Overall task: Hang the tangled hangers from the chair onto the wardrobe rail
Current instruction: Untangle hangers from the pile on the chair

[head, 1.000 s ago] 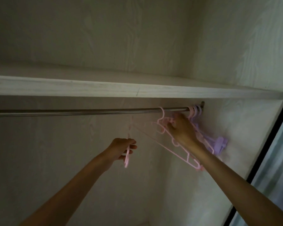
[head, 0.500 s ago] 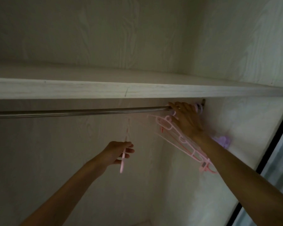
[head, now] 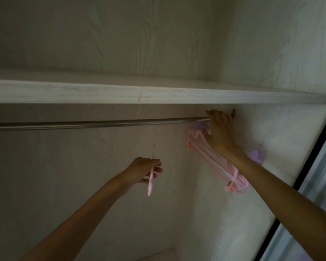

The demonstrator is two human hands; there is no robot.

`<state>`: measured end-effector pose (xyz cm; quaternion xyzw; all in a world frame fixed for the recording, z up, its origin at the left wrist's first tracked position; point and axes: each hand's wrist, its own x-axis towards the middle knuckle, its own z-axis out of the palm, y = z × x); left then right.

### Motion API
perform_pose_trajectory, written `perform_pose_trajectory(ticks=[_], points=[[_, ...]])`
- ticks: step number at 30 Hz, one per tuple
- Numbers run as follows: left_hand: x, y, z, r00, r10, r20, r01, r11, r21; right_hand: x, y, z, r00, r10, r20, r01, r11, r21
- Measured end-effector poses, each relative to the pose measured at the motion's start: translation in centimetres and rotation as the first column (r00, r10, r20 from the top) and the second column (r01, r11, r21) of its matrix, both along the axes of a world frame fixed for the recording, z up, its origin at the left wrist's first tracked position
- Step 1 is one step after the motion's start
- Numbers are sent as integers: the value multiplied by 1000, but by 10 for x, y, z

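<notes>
A metal wardrobe rail [head: 102, 123] runs under the shelf. My right hand [head: 219, 130] is at the rail's far right end, fingers curled over the rail and the hooks of a bunch of pink hangers [head: 215, 162] that slant down along my forearm. A purple hanger [head: 256, 156] hangs behind my wrist against the side wall. My left hand [head: 143, 170] is lower, below the rail's middle, and grips a single pink hanger [head: 150, 182] seen edge-on; its upper part is faint and blurred.
A white wooden shelf [head: 158, 93] sits just above the rail. The wardrobe's right side wall [head: 271, 129] is next to my right hand. A dark sliding door frame [head: 309, 157] runs down the right edge. The rail's left stretch carries no hangers.
My right hand has risen from below the rail to its right end, pushing the pink hangers against the wall. My left hand has stayed low with its single hanger.
</notes>
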<state>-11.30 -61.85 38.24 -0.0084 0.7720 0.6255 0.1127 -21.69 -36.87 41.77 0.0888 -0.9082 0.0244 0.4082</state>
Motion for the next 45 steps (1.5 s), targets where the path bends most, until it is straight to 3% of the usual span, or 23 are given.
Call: perform_pose_trajectory(ticks=[2,4,5,7,9,13,16,18,21,22,24,25,26,28,31,33,37,41,43,45], points=[[4,8,-4,995,-92,-49,90,995,-50,20,-24,-10,971,173,166,-146,976,-162],[7,14,-13,975,-207,-77,202,977,-64,35,-42,-24,816,334,472,-127,900,-418],[9,14,-17,962,-261,-80,255,964,-77,39,-47,-32,749,389,537,-80,857,-509],[11,9,-23,931,-354,-91,338,929,-152,52,-44,-38,679,455,576,-8,789,-614],[13,-3,-26,885,-455,-93,425,874,-234,73,-34,-38,564,582,585,-48,731,-681],[20,-34,-23,723,-690,35,666,683,-302,112,-17,-43,375,653,658,-225,753,-618],[16,-47,-18,696,-714,79,677,615,-404,120,-18,-51,269,699,662,-243,715,-656],[8,-48,-19,731,-681,-46,544,622,-564,121,-21,-51,287,720,631,-247,692,-678],[-9,-41,-22,791,-450,-413,3,679,-734,115,-27,-45,405,735,544,-248,661,-708],[-11,-36,-19,750,-364,-553,-213,658,-722,110,-29,-44,469,715,518,-228,665,-712],[-16,-27,-3,543,-289,-789,-573,559,-599,94,-34,-31,613,631,475,-187,700,-689],[-21,-24,5,455,-292,-841,-677,500,-540,85,-37,-23,677,572,463,-168,733,-659],[-26,-22,13,426,-300,-854,-735,436,-520,74,-41,-15,735,503,455,-152,776,-612],[-36,-21,23,545,-300,-783,-712,328,-621,52,-48,-1,814,367,450,-104,855,-508],[-44,-18,21,710,-227,-667,-640,188,-745,23,-61,11,853,202,480,7,917,-398],[-44,-12,19,725,-185,-663,-642,167,-749,7,-66,12,866,138,480,42,938,-344],[-40,-2,26,790,-106,-603,-573,222,-789,-13,-69,6,858,118,500,63,942,-329],[-38,-7,30,806,-139,-576,-550,186,-814,-22,-62,-8,823,64,564,145,937,-319],[-37,-8,30,799,-155,-581,-557,174,-812,-17,-56,-13,866,65,496,143,918,-370],[-36,-8,29,792,-164,-588,-565,165,-808,-8,-53,-14,957,46,285,78,909,-408]])
